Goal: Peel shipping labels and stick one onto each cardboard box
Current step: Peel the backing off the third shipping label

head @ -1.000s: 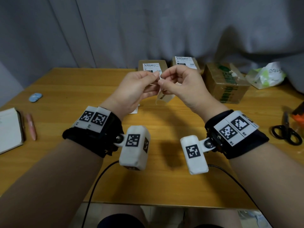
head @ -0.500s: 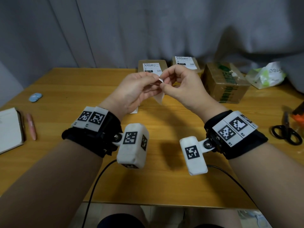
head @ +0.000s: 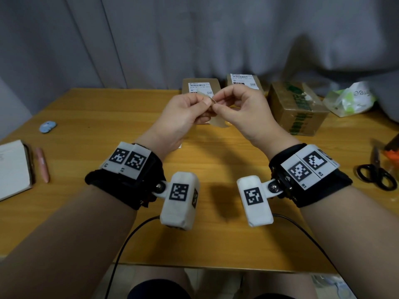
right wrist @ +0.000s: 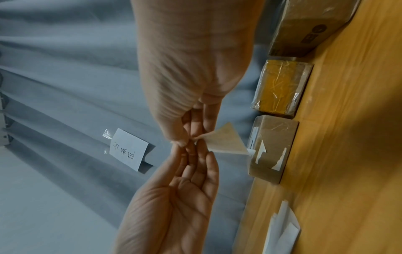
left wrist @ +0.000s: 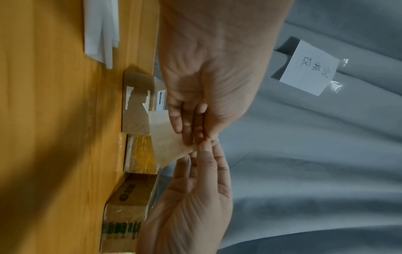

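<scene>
**Peeling one shipping label, hands raised at frame centre**

Item: shipping label (head: 217,123), a pale sheet on its backing, held in the air above the wooden table (head: 103,117), upper centre of the head view. Its lower corner hangs free below the fingers.

Grip: left hand (head: 183,117) and right hand (head: 241,111) meet at one top corner of the sheet, each pinching it between thumb and curled fingertips (whether label and backing have parted there is too small to tell).

Boxes, along the far edge of the table: left cardboard box (head: 200,87) and middle cardboard box (head: 244,82) each carry a white label on top; green-printed cardboard box (head: 295,108), right of them, shows none. Spare white sheets (left wrist: 101,29) lie on the table at the upper left of the left wrist view.

Handling note: likely step is starting the corner. Best done by rolling the corner between the fingertips until the layers split, then drawing them apart slowly at a low angle, touching only the margin of the sticky side. Probable destination: the green-printed box.
</scene>
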